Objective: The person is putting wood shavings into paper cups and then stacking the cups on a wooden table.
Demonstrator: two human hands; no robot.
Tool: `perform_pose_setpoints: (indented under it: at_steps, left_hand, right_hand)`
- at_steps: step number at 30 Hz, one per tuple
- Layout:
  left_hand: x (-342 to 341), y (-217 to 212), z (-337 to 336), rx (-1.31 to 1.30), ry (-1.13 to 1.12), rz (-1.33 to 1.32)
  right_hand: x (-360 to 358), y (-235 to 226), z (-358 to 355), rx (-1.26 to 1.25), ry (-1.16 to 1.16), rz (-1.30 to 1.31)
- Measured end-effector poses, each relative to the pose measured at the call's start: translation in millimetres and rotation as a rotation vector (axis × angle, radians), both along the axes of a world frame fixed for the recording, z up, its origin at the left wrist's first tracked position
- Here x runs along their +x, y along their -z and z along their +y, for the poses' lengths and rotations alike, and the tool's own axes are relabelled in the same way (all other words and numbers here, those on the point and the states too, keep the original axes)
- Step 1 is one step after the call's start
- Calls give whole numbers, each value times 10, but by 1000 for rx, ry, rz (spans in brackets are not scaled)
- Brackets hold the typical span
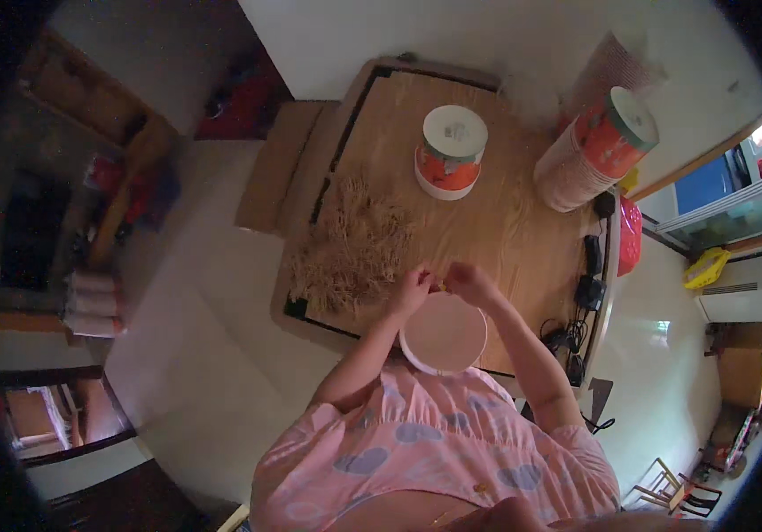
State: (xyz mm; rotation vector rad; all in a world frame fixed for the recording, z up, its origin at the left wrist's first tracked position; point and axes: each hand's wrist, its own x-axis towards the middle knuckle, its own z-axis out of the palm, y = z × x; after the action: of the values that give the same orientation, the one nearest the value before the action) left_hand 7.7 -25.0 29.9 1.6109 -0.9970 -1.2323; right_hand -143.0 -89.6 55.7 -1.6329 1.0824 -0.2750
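Observation:
A round white tub (pixel 444 333) stands at the table's near edge against my clothes, its open mouth facing up. At its far rim, my left hand (pixel 414 289) and my right hand (pixel 472 285) are close together, both with fingers pinched. Between them shows a small tan bit of cord (pixel 439 285); its ends are hidden by my fingers. A little tan also shows on the tub's near rim. Left of my hands lies a loose, tangled heap of tan cords (pixel 359 244).
Farther back, an orange and white tub (pixel 453 146) stands upside down on the wooden table (pixel 496 213). A tall leaning stack of nested tubs (pixel 589 155) is at the right rear. Black adapters and cables (pixel 586 297) line the right edge. A red basket (pixel 630 235) is beyond.

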Motion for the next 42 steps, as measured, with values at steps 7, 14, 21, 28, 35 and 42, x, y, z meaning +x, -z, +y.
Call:
perform_pose_setpoints:
  at_steps: [7, 14, 21, 28, 35, 42]
  left_hand:
    - [-59, 300, -1, -153, 119, -283]
    - [-94, 305, -79, 4, 28, -254]
    - [99, 708, -38, -61, -20, -123]
    - [60, 305, -185, -107, 393, -25]
    - [-7, 262, -187, 30, 366, -203]
    - [-69, 130, -227, 43, 270, -205]
  right_hand:
    - [-95, 160, -22, 503, 81, -2]
    - [-70, 189, 38, 620, 159, -128]
    - [-108, 237, 30, 636, 28, -173]
    - [-166, 271, 68, 645, 143, -206]
    - [-234, 250, 90, 708, 210, -222]
    - [-269, 347, 55, 680, 199, -200]
